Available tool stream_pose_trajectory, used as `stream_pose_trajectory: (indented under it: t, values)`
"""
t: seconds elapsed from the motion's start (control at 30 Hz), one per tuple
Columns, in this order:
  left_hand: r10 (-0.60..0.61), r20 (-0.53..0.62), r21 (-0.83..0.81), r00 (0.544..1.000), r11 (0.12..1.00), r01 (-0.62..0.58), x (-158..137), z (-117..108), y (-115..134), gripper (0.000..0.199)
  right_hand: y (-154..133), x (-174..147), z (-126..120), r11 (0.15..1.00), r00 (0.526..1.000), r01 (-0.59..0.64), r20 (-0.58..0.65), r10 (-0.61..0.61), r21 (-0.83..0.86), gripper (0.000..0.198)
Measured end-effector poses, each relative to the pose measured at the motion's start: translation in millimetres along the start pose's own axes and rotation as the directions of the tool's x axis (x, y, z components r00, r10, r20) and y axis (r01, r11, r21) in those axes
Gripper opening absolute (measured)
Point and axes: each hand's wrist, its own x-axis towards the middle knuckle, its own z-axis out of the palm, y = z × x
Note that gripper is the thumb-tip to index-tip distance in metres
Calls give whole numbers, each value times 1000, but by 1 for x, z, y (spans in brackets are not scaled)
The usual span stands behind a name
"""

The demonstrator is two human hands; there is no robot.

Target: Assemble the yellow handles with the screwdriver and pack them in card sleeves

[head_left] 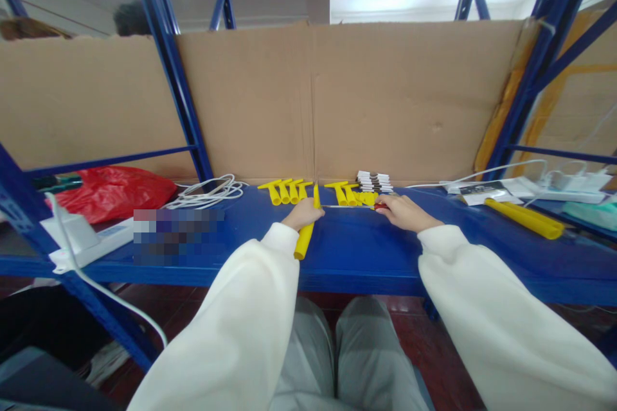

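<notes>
My left hand (308, 212) is closed around a yellow T-shaped tool with a round hollow-looking handle (303, 245), its handle end pointing toward me. In my right hand (402, 211) is a screwdriver (380, 206) with a red handle, gripped in closed fingers. The screwdriver's thin metal shaft runs left, level above the blue shelf, to the yellow tool at my left hand; the tip's exact contact is hidden by the fingers. Several similar yellow T-shaped tools (284, 192) stand in a row behind my left hand. More yellow T-shaped tools (341, 192) lie between my hands, farther back.
Small white-and-black pieces (374, 181) are stacked against the cardboard wall (250, 103). Left are a coiled white cable (212, 191), red plastic bag (120, 191) and power strip (103, 243). Right lies a yellow roll (524, 218). Blue posts (168, 58) frame the blue shelf (357, 250).
</notes>
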Motion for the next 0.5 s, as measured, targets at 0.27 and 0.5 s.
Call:
stream_pose_trajectory:
  t: [0.27,0.5]
  values:
    - [63,25,8,998,998,-63,3,-1,-5,10,1,1,2,999,999,-31,36,29,35,22]
    - [54,55,-23,997,998,-52,6,2,-8,9,7,4,11,996,998,-59,40,57,72,21]
